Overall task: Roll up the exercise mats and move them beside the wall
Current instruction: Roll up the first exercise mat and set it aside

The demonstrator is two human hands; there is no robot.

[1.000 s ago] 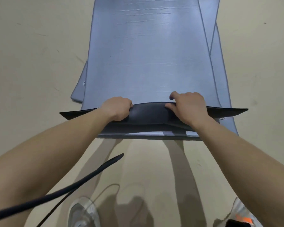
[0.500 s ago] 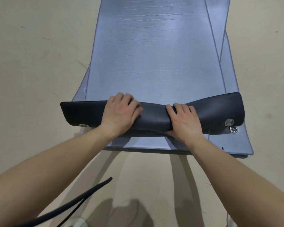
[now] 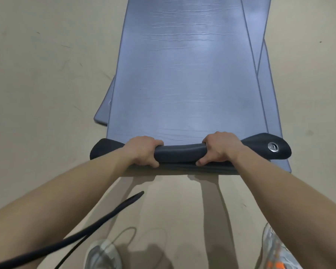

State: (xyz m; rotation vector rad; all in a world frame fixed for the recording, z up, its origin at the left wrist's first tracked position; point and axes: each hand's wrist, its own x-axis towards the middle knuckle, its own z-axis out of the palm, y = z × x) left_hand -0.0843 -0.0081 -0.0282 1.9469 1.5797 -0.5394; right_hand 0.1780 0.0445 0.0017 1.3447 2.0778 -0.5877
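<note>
- Head view: the top mat (image 3: 190,78) lay flat on the beige floor (image 3: 47,94) over other mats (image 3: 268,98), its near end curled into a dark roll (image 3: 179,153).
- The left hand (image 3: 144,150) and right hand (image 3: 220,148) each curled tight around that roll, well apart.
- A metal eyelet (image 3: 273,147) showed on the roll's flared right end.
- A black strap (image 3: 97,226) hung near two shoes (image 3: 103,255).
</note>
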